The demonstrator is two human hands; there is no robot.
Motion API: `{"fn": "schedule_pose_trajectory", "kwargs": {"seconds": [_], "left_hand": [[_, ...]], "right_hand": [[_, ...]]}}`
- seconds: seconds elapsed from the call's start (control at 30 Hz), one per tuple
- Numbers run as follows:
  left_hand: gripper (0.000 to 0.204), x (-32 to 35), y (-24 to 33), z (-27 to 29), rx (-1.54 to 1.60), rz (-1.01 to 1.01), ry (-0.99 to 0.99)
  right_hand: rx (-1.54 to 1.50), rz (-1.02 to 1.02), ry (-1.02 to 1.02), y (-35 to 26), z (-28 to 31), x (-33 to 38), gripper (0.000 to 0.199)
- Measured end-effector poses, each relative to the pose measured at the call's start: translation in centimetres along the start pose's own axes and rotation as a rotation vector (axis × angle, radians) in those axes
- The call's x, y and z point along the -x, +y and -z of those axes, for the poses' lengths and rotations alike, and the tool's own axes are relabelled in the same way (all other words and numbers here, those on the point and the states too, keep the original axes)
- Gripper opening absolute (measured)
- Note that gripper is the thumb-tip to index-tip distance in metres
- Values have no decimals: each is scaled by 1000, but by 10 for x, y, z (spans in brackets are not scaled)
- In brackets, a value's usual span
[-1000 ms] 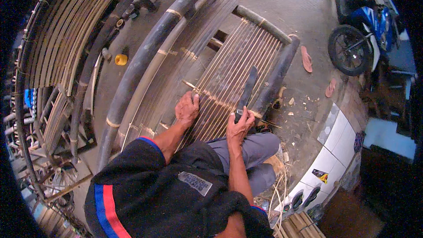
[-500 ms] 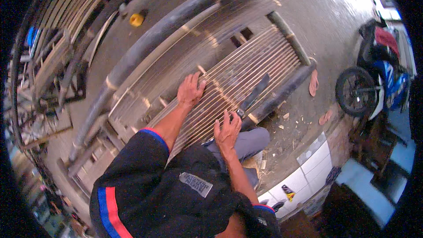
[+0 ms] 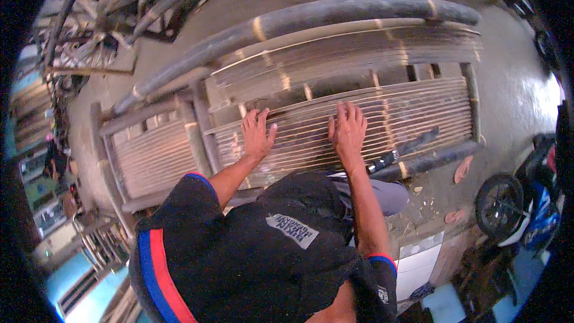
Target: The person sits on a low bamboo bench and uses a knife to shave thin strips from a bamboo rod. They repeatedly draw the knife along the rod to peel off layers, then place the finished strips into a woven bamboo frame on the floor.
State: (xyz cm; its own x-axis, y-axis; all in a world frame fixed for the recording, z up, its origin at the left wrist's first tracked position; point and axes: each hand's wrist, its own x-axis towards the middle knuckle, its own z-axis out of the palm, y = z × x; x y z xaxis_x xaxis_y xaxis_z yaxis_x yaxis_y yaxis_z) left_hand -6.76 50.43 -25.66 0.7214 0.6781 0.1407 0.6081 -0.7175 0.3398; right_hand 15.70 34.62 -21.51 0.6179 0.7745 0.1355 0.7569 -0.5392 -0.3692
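Head view | slatted bench (image 3: pixel 299 139): grey poles (image 3: pixel 353 7), pale parallel strips (image 3: pixel 436 104) | left fingers (image 3: pixel 252 123), right fingers (image 3: pixel 351 117) parted

The head camera looks steeply down from close above and behind the left hand (image 3: pixel 257 139) and right hand (image 3: pixel 348 134). Its wide view reaches a motorbike (image 3: pixel 515 210) rightward of the right hand.

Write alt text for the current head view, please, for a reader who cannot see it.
The person's left hand and right hand, both empty, reach over a slatted bamboo frame. A dark knife lies on it to their right; a blue motorcycle stands farther right.
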Motion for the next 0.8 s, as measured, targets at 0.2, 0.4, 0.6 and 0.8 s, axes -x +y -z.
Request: {"fn": "schedule_pose_trajectory", "kwargs": {"seconds": [0.2, 0.4, 0.6, 0.8], "left_hand": [[34, 2, -57, 2, 5, 191, 21], [45, -11, -59, -2, -2, 108, 81], [52, -15, -55, 5, 61, 137, 1], [59, -18, -52, 17, 184, 202, -174]], "right_hand": [[55, 156, -140, -25, -44, -41, 41], [126, 205, -174, -4, -48, -42, 37], [59, 220, -262, -8, -11, -55, 30], [86, 208, -322, -11, 12, -60, 31]]}}
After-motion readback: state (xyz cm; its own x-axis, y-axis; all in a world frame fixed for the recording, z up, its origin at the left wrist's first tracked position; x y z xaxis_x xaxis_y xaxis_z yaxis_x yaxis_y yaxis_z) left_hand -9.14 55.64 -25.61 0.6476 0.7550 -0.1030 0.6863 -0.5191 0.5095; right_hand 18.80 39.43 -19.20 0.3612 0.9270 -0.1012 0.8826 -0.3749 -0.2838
